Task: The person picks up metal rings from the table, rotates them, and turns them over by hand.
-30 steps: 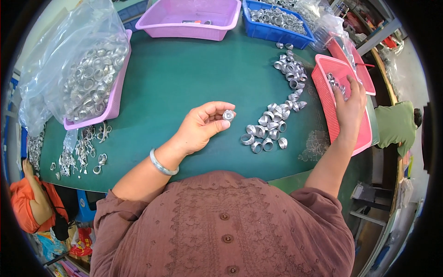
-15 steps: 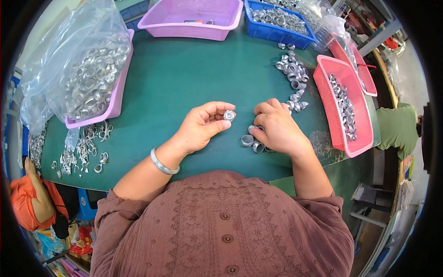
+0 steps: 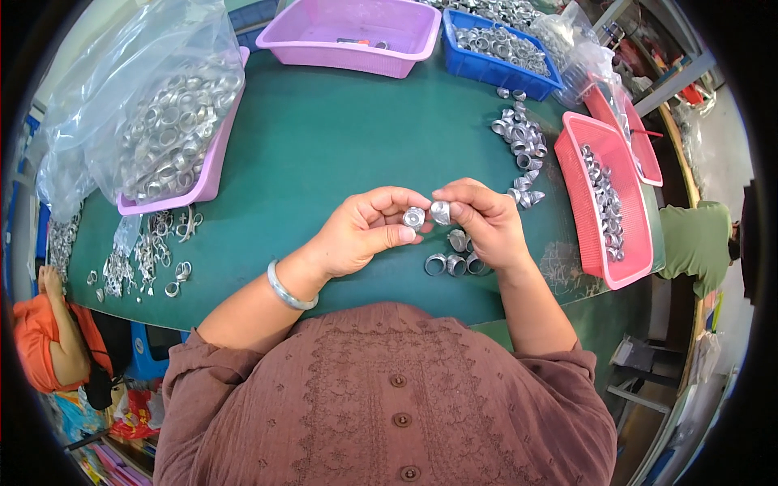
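Green felt-like tabletop (image 3: 324, 154) fills the scene, smooth and matte, and right at its near edge both hands meet. Left hand (image 3: 365, 231) pinches a small round silver metal cap (image 3: 414, 217) between thumb and forefinger, other fingers curled. Right hand (image 3: 482, 220) pinches a second shiny metal cap (image 3: 441, 212), just beside the first, nearly touching it. Under the right palm lies a loose cluster of short metal rings (image 3: 450, 263). Beyond the hands, a trail of similar silver pieces (image 3: 520, 142) runs toward the blue basket (image 3: 494, 69). Right of the hands sits a long pink tray (image 3: 579, 202) lined with caps. Far left, a clear crinkled plastic bag of rings (image 3: 154, 121) slumps in a lilac tray (image 3: 212, 166). An empty-looking purple tub (image 3: 348, 44) stands at the far edge.
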Available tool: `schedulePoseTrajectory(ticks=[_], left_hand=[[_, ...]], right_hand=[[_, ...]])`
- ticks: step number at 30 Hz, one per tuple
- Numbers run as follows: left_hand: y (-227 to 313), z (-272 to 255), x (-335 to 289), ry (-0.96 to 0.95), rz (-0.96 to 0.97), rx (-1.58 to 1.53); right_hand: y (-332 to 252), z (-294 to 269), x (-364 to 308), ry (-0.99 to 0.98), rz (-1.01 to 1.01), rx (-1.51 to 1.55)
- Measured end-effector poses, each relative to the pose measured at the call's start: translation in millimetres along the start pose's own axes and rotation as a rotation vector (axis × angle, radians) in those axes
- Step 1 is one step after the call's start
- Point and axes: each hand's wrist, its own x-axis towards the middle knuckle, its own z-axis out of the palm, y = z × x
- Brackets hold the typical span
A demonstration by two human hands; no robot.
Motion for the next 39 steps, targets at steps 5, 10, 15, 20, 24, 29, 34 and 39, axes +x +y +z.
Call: schedulePoseTrajectory(ticks=[5, 10, 15, 20, 24, 29, 34, 39], left_hand=[[0, 2, -3, -0.037, 0.045, -0.050], [2, 5, -3, -0.028, 0.063, -0.020], [0, 2, -2, 0.013, 0.039, -0.030], [0, 3, -1, 0.020, 0.029, -0.021], [-1, 2, -1, 0.030, 0.038, 0.003], [-2, 0, -1, 0.061, 0.077, 0.021], [5, -6, 1, 0.092, -0.019, -0.240], [4, -13, 2, 0.048, -0.094, -0.437]], right_hand=[[5, 3, 0, -0.027, -0.182, -0.055], [6, 0, -3, -0.080, -0.062, 0.044], [4, 4, -5, -0.134, -0.021, 0.260], [11, 3, -6, -0.138, 0.022, 0.243], [9, 5, -6, -0.118, 0.035, 0.236], [4, 4, -6, -0.062, 0.210, 0.282], [4, -1, -3, -0.064, 0.321, 0.534], [5, -2, -3, -0.088, 0.345, 0.699]])
